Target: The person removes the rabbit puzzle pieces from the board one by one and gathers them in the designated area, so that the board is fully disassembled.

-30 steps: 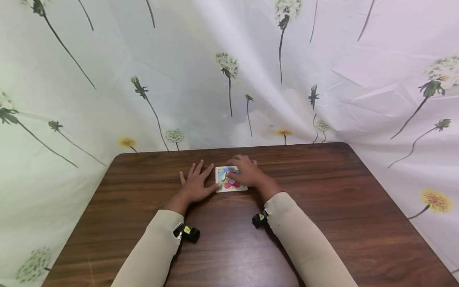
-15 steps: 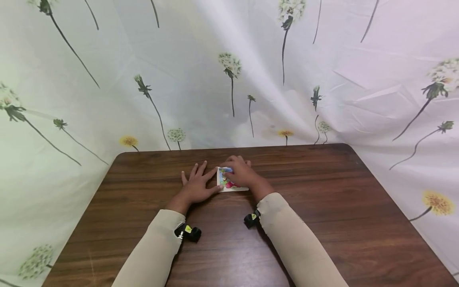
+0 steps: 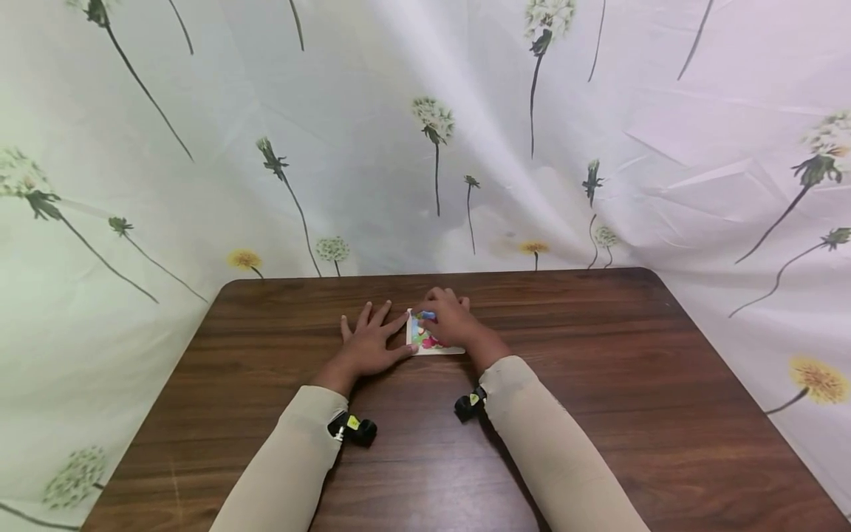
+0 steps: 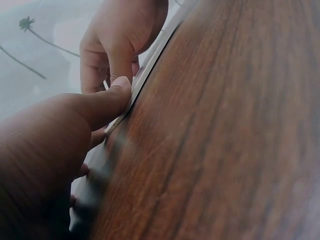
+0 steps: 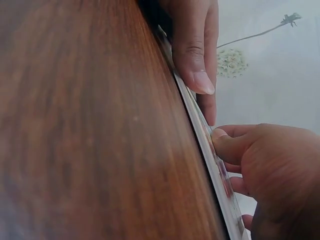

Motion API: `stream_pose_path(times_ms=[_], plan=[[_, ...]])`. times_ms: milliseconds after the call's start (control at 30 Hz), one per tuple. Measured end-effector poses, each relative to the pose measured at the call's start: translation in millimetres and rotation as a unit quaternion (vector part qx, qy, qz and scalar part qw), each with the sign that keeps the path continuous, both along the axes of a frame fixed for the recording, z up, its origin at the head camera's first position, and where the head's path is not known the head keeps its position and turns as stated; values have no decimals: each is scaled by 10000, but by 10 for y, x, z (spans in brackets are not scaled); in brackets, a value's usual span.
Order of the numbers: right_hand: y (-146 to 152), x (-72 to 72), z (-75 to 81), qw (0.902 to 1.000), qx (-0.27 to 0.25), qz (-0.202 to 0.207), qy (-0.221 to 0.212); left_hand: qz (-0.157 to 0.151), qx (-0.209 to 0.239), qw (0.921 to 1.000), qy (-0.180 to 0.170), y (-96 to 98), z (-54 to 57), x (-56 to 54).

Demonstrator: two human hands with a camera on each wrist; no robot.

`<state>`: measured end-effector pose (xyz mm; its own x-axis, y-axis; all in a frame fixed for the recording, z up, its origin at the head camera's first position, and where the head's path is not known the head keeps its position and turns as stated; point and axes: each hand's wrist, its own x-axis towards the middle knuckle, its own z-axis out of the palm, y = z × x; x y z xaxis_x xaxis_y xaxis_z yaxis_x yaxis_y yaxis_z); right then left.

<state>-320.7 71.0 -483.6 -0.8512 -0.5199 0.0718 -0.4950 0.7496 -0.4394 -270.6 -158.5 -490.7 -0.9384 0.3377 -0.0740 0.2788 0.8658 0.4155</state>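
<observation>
Your left hand [image 3: 368,349] lay spread, thumb touching the picture card [image 3: 428,343] at its near corner. The card, long axis unclear, sat right of those fingers, beneath your closer right hand [image 3: 457,325]; whether that gripped anything, you couldn't tell.

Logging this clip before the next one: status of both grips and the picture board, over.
Left grip spread, touching picture board at left. Right grip over the board, exact hold unclear. Board on table, partly covered by right grip.
</observation>
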Motion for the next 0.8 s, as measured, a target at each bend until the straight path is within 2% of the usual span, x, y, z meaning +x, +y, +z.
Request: stream_pose_path(times_ms=[333, 800], plan=[[21, -66, 21, 9998, 22, 58, -199, -18, -72, 10000, 7, 11, 0, -10], [48, -249, 166, 9966, 602, 444, -338, -25, -70, 9999, -87, 4, 30, 10]])
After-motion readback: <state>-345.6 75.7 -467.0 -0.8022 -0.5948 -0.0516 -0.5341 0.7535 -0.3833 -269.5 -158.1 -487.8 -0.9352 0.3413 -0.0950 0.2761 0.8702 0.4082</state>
